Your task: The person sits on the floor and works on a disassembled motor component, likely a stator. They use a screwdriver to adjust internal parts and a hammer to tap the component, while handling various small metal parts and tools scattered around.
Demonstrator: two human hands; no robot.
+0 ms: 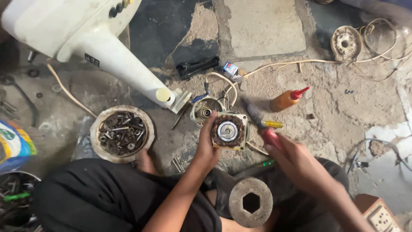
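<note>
— Nearest the lens is a grey round disc (250, 202) with a hexagonal hole, lying by the person's dark-clothed lap. What do the hands have?

— Left hand (207, 144) holds a small square motor stator (229, 131) up over the floor (334, 92), fingers (211, 121) curled round its left edge, round face toward the camera.

— And the other?

— Right hand (292, 157) has its fingers wrapped round a red-handled screwdriver (262, 124). The shaft's long axis runs up and left from the fist, passing just right of the stator; I can't tell if it touches. The tool hand sits right of and below the stator.

— Around them?

— Bowl of screws (122, 133) to the left, orange glue bottle (286, 99) up right, white fan stand (86, 38) behind.
</note>
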